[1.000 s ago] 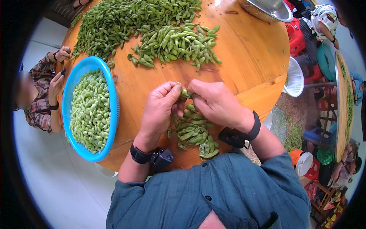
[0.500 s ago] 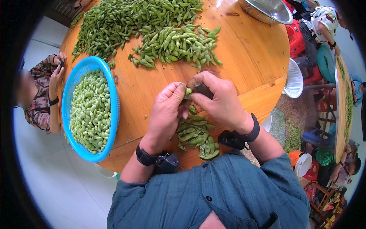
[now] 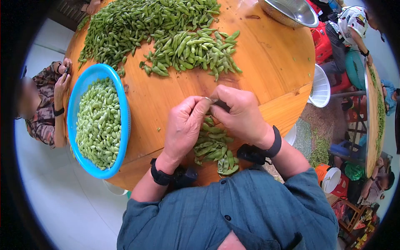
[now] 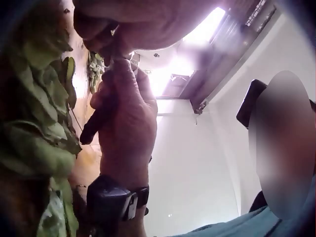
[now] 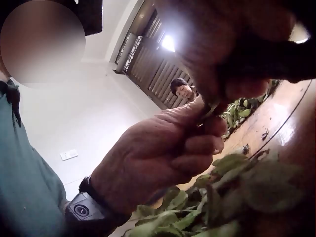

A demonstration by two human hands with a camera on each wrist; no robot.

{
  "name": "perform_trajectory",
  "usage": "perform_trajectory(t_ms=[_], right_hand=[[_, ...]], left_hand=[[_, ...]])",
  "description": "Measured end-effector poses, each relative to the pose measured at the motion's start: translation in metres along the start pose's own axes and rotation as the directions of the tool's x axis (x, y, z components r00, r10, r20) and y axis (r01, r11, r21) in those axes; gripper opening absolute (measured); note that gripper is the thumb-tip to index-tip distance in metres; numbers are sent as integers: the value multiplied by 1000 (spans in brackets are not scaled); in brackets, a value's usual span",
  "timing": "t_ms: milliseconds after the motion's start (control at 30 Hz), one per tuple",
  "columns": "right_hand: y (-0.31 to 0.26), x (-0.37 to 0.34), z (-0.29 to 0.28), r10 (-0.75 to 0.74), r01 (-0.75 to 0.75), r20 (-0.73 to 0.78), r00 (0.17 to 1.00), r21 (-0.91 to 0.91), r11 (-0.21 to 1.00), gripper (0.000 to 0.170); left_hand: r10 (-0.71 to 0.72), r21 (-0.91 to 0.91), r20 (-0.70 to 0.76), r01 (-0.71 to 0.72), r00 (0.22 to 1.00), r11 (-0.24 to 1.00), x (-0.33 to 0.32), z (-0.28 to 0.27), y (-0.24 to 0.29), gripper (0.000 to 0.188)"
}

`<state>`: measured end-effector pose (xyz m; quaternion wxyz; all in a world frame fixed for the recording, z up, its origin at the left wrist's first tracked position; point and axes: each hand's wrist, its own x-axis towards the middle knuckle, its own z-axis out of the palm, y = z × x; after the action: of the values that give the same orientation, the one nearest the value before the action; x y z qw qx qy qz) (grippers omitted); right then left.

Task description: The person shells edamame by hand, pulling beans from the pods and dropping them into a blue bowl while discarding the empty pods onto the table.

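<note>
Over the near part of the table, the left hand (image 3: 182, 127) and right hand (image 3: 241, 114) meet, fingertips close together. Each pinches with thumb and bent fingers; a green sliver of pod (image 5: 212, 106) shows between them, mostly hidden. The right wrist view has the left hand (image 5: 153, 150) beyond the near right hand (image 5: 217, 44); the left wrist view shows the right hand (image 4: 128, 118) across from the left hand (image 4: 148, 24). Just below the hands lies a small pile of flattened pods (image 3: 212, 148). A large pod heap (image 3: 137, 25) spreads farther back.
A blue basket (image 3: 71, 121) of shelled beans stands at left, with a person (image 3: 46, 100) seated behind it. A metal colander (image 3: 291, 14) sits at the back right edge. White basket (image 3: 321, 85), stools and other people are beyond the table's right side.
The green pod piece seen between the fingertips is now mostly hidden. My right hand moved away slightly, then back against the left fingertips. Across the table, the seated person's hands have drawn together.
</note>
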<state>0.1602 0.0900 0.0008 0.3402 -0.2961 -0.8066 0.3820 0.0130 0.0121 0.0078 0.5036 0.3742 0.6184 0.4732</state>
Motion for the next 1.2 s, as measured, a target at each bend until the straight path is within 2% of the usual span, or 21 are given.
perform_trajectory(t_ms=[100,133,167,200,267,300,367,400,433,500,533,600,633,700,767,900,967,1000,1033,1100,1200], right_hand=[[0,-1,0,10,-11,-20,1000,-10,1000,10],[-1,-1,0,7,-7,-21,1000,-11,1000,10],[-3,-2,0,102,-100,-28,994,75,992,9],[-3,-3,0,197,-191,-27,980,162,968,8],[-4,-5,-4,176,-171,-46,983,103,980,8],[-4,-5,-5,156,-153,-64,986,44,987,9],[-8,-7,-5,121,-121,-22,992,24,992,10],[-9,-9,-4,89,-89,21,996,7,996,11],[-9,-11,-2,87,-88,21,996,6,996,11],[-6,-14,2,28,-32,124,992,31,999,15],[-6,-16,0,30,-28,201,979,-15,1000,17],[-9,-19,0,-36,29,281,959,30,999,17],[-10,-20,0,-102,78,357,928,81,994,17],[-14,-20,-3,-96,63,382,919,100,993,18],[-18,-18,-7,37,-48,358,933,22,999,20],[1,-20,-10,147,-160,225,963,42,986,16],[5,-15,-14,161,-166,74,984,68,984,10],[4,-13,-17,154,-157,40,987,80,984,11],[5,-11,-17,154,-157,40,987,81,984,11],[7,-9,-17,324,-319,22,946,235,918,15],[6,-5,-14,382,-358,-5,924,338,870,16]], left_hand=[[-57,-59,40,59,998,996,2,-2,1,23],[-112,-169,105,128,988,977,6,-7,-5,23],[-159,-269,175,202,972,942,11,-11,-9,22],[-156,-269,175,200,972,942,14,-14,-12,22],[-138,-424,208,216,968,879,21,-17,-16,21],[-137,-425,208,216,969,879,25,-17,-13,21],[-140,-406,73,158,987,900,33,-16,-6,22],[-117,-306,89,139,989,942,39,-19,-6,22],[-116,-307,89,138,989,942,47,-18,-9,22],[195,63,0,-195,981,979,64,-10,-13,18],[199,63,0,-199,980,978,67,-7,-9,18],[289,524,38,-265,957,809,71,0,0,22],[289,523,38,-265,957,810,73,6,0,22],[487,758,50,-350,872,550,77,15,-3,25],[525,746,50,-382,849,546,82,14,-10,23],[497,624,-2,-387,868,679,82,-2,-11,18],[194,193,8,-192,981,962,74,-12,-6,11],[-5,67,46,2,999,998,65,-15,6,8],[-6,68,46,3,999,998,57,-18,12,8],[-188,-140,132,206,973,968,44,-22,16,12],[-126,-187,168,157,978,970,31,-19,9,14]])
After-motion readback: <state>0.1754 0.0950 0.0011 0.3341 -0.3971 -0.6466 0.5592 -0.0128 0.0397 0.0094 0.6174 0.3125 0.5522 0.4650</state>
